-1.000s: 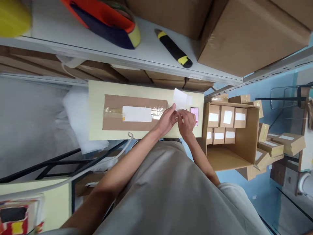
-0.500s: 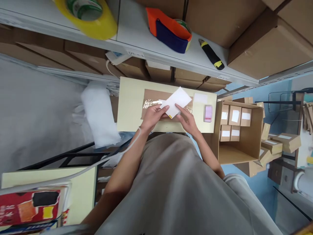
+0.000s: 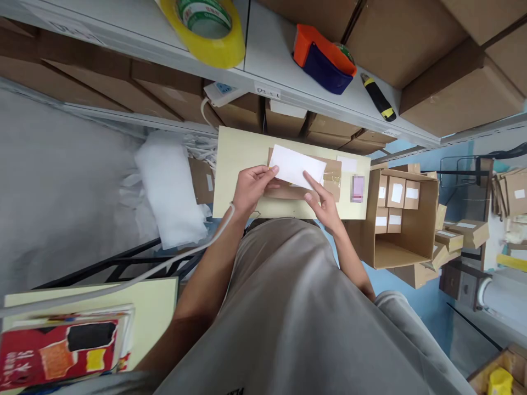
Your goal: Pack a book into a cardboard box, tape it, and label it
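A white label sheet (image 3: 297,165) lies over a taped brown cardboard parcel (image 3: 331,183) on a pale yellow table (image 3: 239,159). My left hand (image 3: 251,189) pinches the sheet's left edge between thumb and fingers. My right hand (image 3: 323,198) has its forefinger pressed on the sheet's lower right part, the other fingers curled. Both hands rest over the parcel.
A pink phone (image 3: 358,188) and a small white label (image 3: 347,163) lie at the table's right end. An open carton (image 3: 405,219) of small labelled boxes stands to the right. The shelf above holds yellow tape (image 3: 208,27), an orange tape dispenser (image 3: 325,57) and a utility knife (image 3: 377,97). White foam roll (image 3: 168,189) at left.
The white sheet has gone from lifted near the phone to lying flat across the parcel, turned level, with both hands following leftward. The view has shifted, showing more of the shelf.
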`<state>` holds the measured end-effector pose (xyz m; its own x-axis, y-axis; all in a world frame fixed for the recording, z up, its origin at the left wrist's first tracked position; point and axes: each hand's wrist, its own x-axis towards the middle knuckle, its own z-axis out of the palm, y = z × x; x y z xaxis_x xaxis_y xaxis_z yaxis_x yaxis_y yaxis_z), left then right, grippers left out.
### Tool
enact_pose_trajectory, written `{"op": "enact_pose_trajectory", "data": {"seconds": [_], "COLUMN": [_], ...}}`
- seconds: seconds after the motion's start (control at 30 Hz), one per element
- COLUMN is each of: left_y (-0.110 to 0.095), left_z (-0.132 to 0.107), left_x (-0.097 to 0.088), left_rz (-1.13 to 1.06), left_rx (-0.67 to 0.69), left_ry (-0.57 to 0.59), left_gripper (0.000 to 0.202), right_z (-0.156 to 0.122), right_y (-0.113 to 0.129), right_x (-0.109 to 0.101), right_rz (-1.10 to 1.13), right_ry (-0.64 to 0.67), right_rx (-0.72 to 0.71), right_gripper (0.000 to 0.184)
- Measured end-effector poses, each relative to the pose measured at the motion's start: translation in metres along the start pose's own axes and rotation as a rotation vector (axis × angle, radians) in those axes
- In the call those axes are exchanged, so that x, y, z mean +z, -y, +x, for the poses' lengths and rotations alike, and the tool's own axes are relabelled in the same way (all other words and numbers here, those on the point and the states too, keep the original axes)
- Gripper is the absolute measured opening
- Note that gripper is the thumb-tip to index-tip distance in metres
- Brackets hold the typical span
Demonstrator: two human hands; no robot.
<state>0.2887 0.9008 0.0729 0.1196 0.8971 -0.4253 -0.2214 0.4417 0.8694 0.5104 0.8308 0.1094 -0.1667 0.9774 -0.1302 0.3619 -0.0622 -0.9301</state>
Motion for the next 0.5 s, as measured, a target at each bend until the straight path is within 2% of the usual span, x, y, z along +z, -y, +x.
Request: {"op": "enact_pose_trajectory", "data": {"seconds": [0.13,0.27,0.5], "left_y": [-0.006,-0.012,-0.017], "left_z": [0.016,0.02,-0.024], "left_x": [-0.01,-0.001,0.026], "left_rz": [0.036,0.001,-0.087], "left_rx": [0.063,0.077,0.023], "left_ry": [-0.086,-0.069,0.107], "left_gripper": [0.058,0.058,0.061], "right_z": [-0.01,-0.012,0.0], "right_y": [0.009,0.014,0.023], "right_x": [-0.003,0.004,0.005], "right_rz": [0.011,-0.012,-0.064], "right_ry": [0.099,0.181,0.082], "right_rx": [-0.022,-0.024,-0.025], "right_gripper": [0.077,0.075,0.08]}}
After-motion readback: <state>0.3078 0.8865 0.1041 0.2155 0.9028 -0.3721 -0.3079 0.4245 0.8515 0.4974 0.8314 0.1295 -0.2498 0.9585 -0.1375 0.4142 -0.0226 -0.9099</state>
